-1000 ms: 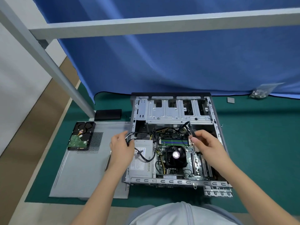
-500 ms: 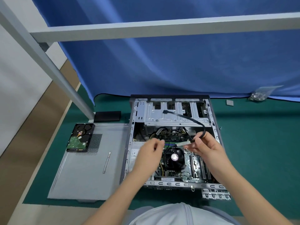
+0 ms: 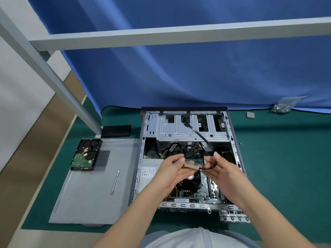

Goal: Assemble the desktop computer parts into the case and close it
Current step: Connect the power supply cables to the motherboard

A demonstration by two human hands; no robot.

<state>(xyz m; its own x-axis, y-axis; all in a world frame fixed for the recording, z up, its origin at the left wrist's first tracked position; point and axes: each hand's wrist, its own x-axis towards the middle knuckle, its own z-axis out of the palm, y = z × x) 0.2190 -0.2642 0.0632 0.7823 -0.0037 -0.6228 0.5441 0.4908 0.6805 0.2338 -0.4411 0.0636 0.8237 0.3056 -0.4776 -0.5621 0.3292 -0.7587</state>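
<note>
I have both hands over the open computer case (image 3: 141,158), which lies on its side on the green mat (image 3: 286,167). My left hand (image 3: 172,169) pinches one end of a pale flat connector (image 3: 191,166) between thumb and fingers, and my right hand (image 3: 223,169) has its thumb and fingers curled around the black cable (image 3: 200,136) just where it meets that connector. From my right hand the cable loops up and runs back across the metal drive cage (image 3: 179,130) at the far end of the case, its free black plug hanging over the cage.

Under my hands sit the cooler fan (image 3: 194,178), partly hidden by my left palm, and the green memory sticks (image 3: 194,161) just behind my fingers. A tangle of black and yellow wires (image 3: 172,149) crowds the space between the cage and the board. The grey power supply (image 3: 148,174) fills the left side of the case, beside my left wrist.

To the left, the grey side panel (image 3: 86,194) lies flat on the mat, touching the case. A hard drive (image 3: 86,154) rests on its far corner, board side up, and a slim screwdriver (image 3: 115,181) lies near the middle. A black box (image 3: 116,131) sits behind the panel. Far right, near the blue curtain (image 3: 197,68), are a small grey square (image 3: 250,115) and a bag of screws (image 3: 283,106); one loose screw (image 3: 240,142) lies close to the case.
</note>
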